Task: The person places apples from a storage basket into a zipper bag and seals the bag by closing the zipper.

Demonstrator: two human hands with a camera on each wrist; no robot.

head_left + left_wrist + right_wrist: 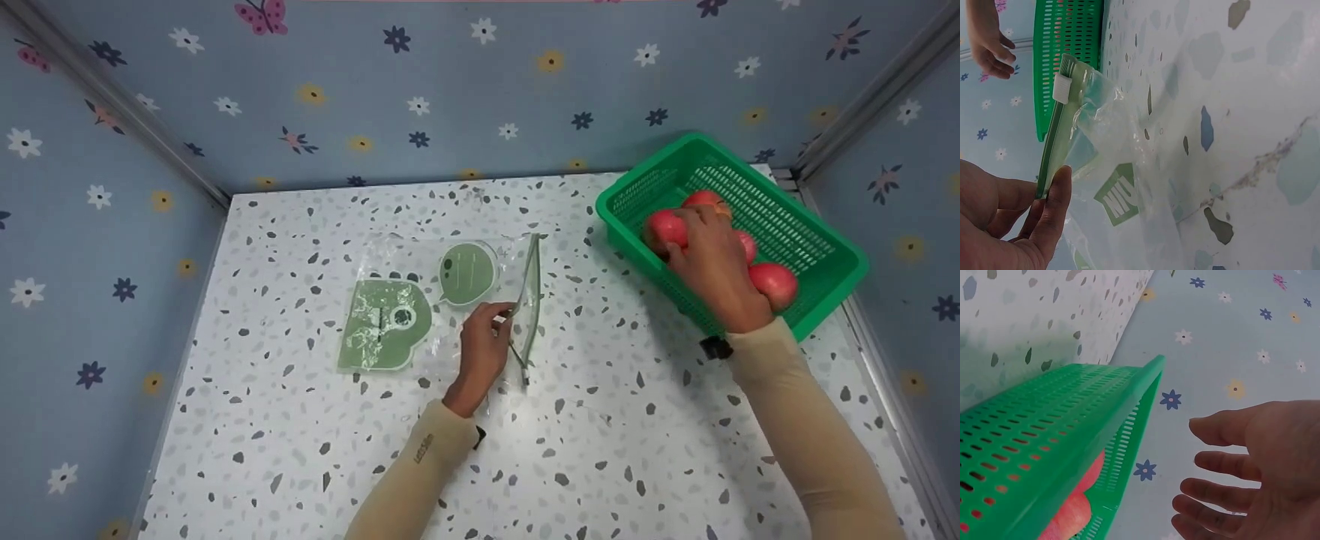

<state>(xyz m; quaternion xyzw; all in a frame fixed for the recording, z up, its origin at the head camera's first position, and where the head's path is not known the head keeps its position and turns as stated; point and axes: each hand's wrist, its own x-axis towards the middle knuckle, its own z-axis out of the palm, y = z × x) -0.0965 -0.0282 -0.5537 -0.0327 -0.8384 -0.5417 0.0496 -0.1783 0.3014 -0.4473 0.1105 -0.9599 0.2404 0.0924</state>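
Note:
A clear plastic zip bag point(469, 274) with green cartoon prints lies flat, its mouth edge raised. My left hand point(484, 345) pinches that edge between thumb and fingers. In the left wrist view, a white slider point(1062, 88) sits on the bag's green zip strip point(1053, 140), beyond my fingertips. My right hand point(712, 259) reaches over the green basket point(836, 301), above several round, red apple-like fruits point(774, 285). The right wrist view shows the right hand point(1258, 467) with fingers apart and slightly bent, nothing between them. Whether it touches a fruit cannot be told.
The speckled white table point(592, 450) extends around the bag. The basket stands at its back right corner, near the side wall. Flower-patterned blue walls point(450, 90) enclose the back and both sides.

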